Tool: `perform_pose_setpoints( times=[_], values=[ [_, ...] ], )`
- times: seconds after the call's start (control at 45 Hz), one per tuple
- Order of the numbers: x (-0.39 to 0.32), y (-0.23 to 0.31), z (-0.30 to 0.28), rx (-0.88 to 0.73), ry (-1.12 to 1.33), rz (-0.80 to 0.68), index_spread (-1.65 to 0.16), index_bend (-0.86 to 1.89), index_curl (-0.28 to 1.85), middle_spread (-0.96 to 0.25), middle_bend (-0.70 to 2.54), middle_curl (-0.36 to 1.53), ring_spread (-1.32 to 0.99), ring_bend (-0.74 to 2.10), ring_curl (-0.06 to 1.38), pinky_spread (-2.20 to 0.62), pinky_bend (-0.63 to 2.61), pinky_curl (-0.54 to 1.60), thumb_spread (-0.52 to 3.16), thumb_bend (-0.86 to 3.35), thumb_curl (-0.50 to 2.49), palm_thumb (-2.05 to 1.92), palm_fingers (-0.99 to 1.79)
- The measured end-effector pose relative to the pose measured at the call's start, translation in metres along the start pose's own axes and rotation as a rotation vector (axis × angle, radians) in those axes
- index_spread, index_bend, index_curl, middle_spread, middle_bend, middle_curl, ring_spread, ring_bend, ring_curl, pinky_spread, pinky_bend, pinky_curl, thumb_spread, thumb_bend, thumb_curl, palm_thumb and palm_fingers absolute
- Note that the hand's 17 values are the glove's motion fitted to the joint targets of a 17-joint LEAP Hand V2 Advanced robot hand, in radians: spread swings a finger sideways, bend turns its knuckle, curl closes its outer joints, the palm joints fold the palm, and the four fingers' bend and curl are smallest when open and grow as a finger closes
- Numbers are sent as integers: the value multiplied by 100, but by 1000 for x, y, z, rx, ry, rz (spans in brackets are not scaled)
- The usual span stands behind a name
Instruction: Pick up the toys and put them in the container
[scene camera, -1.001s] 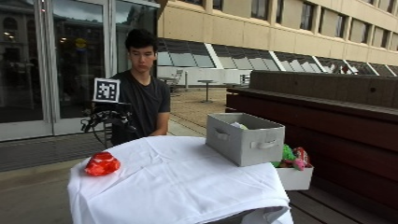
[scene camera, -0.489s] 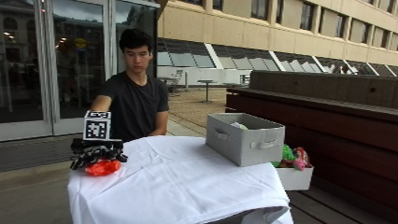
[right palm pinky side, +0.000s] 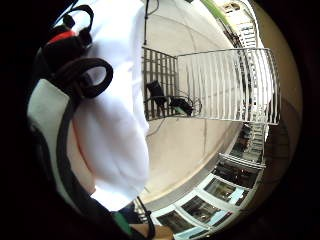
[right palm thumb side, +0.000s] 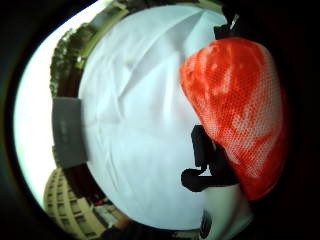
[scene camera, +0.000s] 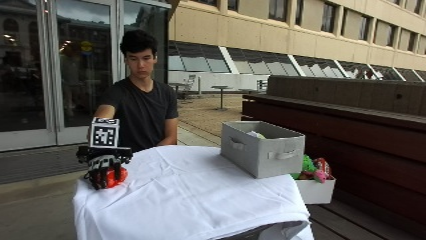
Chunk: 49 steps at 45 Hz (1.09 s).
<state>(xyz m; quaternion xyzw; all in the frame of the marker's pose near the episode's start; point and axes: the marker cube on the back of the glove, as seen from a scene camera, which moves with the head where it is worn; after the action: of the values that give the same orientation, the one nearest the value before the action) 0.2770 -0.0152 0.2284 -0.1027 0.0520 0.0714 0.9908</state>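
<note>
Soft overcast daylight, faint shadows; glaring white tablecloth (scene camera: 200, 195); heavily warped palm-view edges.

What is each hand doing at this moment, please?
Gloved right hand: fingers curled round the red mesh-covered toy at the edge of the white tablecloth.
Bare left hand: hidden, cannot be told.

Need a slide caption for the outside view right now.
Black-gloved right hand grips red mesh toy on white-clothed table, grey fabric container at the far corner.
</note>
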Motion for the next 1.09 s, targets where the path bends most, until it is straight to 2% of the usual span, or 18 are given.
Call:
perform_pose_setpoints(
  times=[0.067,0.089,0.156,0.222,0.245,0.311,0.445,0.511,0.578,0.667,0.778,0.867,0.956,1.089],
  values=[
    [-3,0,-5,11,60,9,-30,73,37,-32,36,34,-47,72,36,-47,94,26,93,28,51,80,104],
    [-4,1,-6,12,72,14,-30,73,38,-32,34,33,-49,68,35,-47,93,26,90,24,51,76,96],
    [-5,3,-8,0,93,22,-29,70,39,-36,48,39,-49,87,42,-51,84,25,77,37,58,96,126],
    [-5,4,-10,-32,81,26,-27,68,41,-37,67,45,-49,96,44,-54,76,24,74,45,63,106,137],
    [-5,4,-10,-38,68,31,-27,69,42,-37,64,44,-49,98,45,-54,78,25,70,45,64,106,131],
    [-6,7,-10,-54,17,38,-26,68,43,-38,82,50,-48,101,46,-56,73,25,69,51,67,111,137],
    [-11,15,-30,-69,-53,30,-25,69,46,-36,97,55,-46,107,47,-57,71,27,70,59,72,111,134],
    [-16,16,-64,-59,-91,15,-24,68,48,-36,101,56,-45,112,48,-58,68,27,63,53,73,102,130],
    [-26,14,-106,-7,-133,49,-26,63,48,-37,83,52,-45,107,48,-54,88,34,54,32,70,77,106],
    [-42,14,-154,42,-137,38,-26,59,49,-38,76,51,-45,105,48,-52,93,37,51,29,73,73,103],
    [-76,13,-218,185,-133,-40,-29,53,50,-40,71,51,-46,104,48,-50,97,39,49,27,75,71,100],
    [-114,25,-268,152,-123,-22,-30,49,51,-42,68,51,-47,103,48,-50,97,40,49,26,78,71,100],
    [-149,24,-303,256,-110,-94,-31,47,53,-43,66,51,-47,102,48,-49,96,40,49,25,80,70,101],
    [-209,36,-346,292,-118,-121,-33,42,55,-44,62,52,-47,101,48,-49,96,40,50,23,83,70,102]
  ],
)
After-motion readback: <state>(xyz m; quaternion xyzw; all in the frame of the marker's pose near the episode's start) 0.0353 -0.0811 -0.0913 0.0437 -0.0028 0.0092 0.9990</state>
